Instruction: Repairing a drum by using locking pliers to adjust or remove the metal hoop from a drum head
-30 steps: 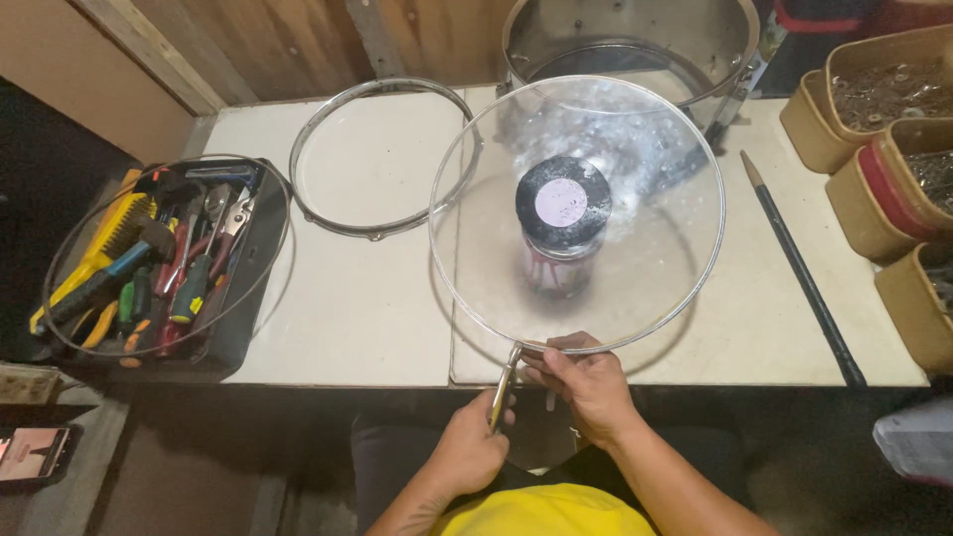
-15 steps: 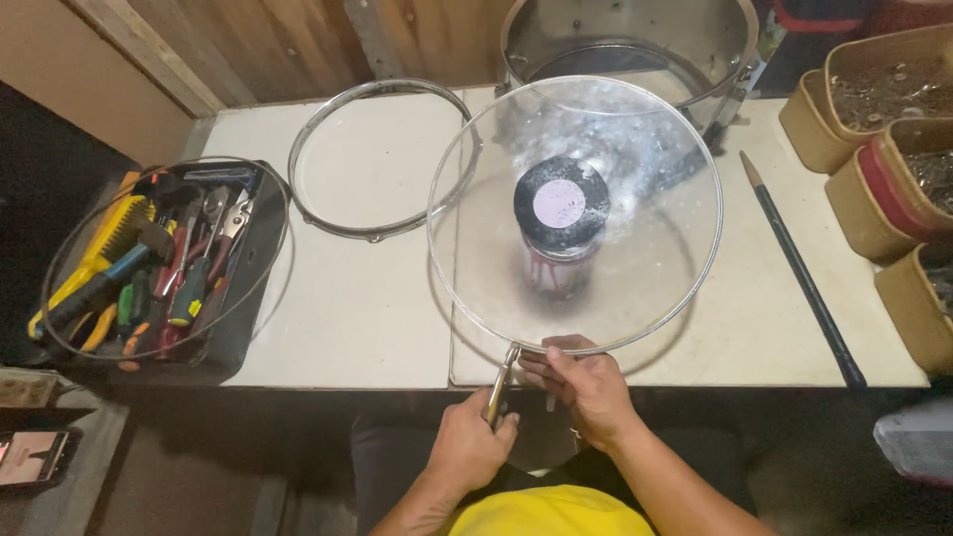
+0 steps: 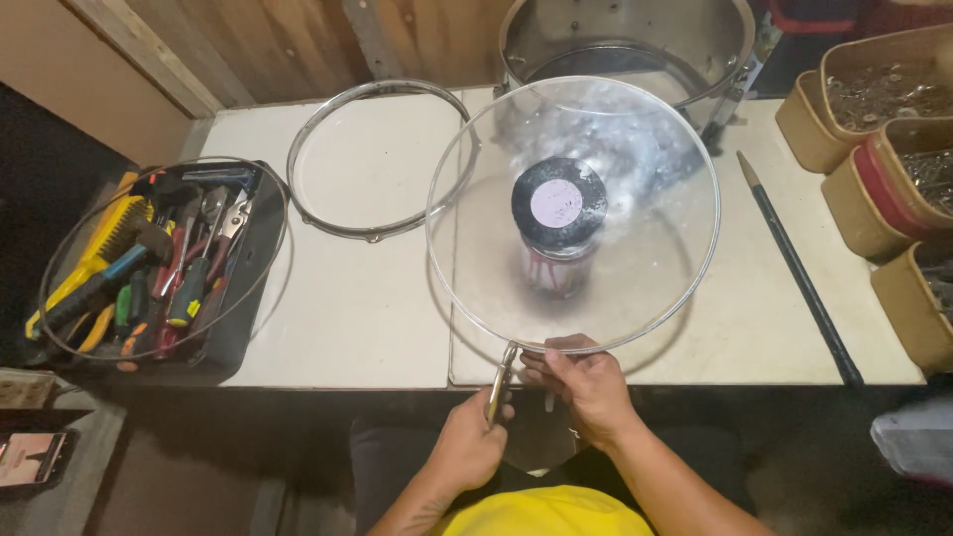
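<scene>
**Clear drumhead held level at its near rim**

The right hand (image 3: pixel 586 382) pinches the clear drumhead (image 3: pixel 635 248) at its near edge, holding it over the surface (image 3: pixel 347 318) above a dark-lidded jar (image 3: pixel 559 203). The left hand (image 3: pixel 472 442) grips a slim metal tool (image 3: pixel 499 382), possibly pliers, at the rim.

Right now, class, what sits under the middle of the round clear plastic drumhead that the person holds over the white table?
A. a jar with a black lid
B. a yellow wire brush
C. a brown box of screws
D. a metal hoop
A: the jar with a black lid shows through the middle of the clear drumhead.
</scene>
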